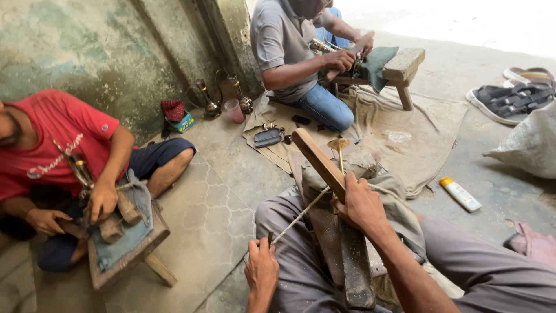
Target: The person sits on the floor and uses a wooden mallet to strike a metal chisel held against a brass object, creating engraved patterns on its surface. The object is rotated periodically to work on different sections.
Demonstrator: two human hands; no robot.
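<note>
Left hand: the left hand (262,271) sits low in the frame, left of centre, its fingers pressed together around the near end of a thin metal file (298,217).
Thin metal file: it runs up and to the right from the left hand toward the right hand, and its far end reaches the wooden block just beside that hand.
Right hand: the right hand (360,204) lies near the middle of the frame, fingers curled over the wooden block (324,165); whether it also pinches the brass piece I cannot tell.
Wooden block: a long slanted plank, leaning up toward the upper left from the person's lap, resting on a cloth-padded stand between the knees.
Brass piece: a small brass goblet-shaped part (339,148) stands upright just above the right hand, beside the block.
Floor: a patterned concrete floor (214,214) with a tan cloth sheet (405,139) spread in the upper middle.
Left of frame: a person in a red shirt (52,139) sits at a low wooden stool (124,243), both hands on a brass part.
Top centre: a person in a grey shirt (284,40) works brass on a wooden bench (403,64).
Right side: a white and yellow tube (460,194) lies on the floor; sandals (512,98) lie in the upper right, a white sack (530,142) below them.
</note>
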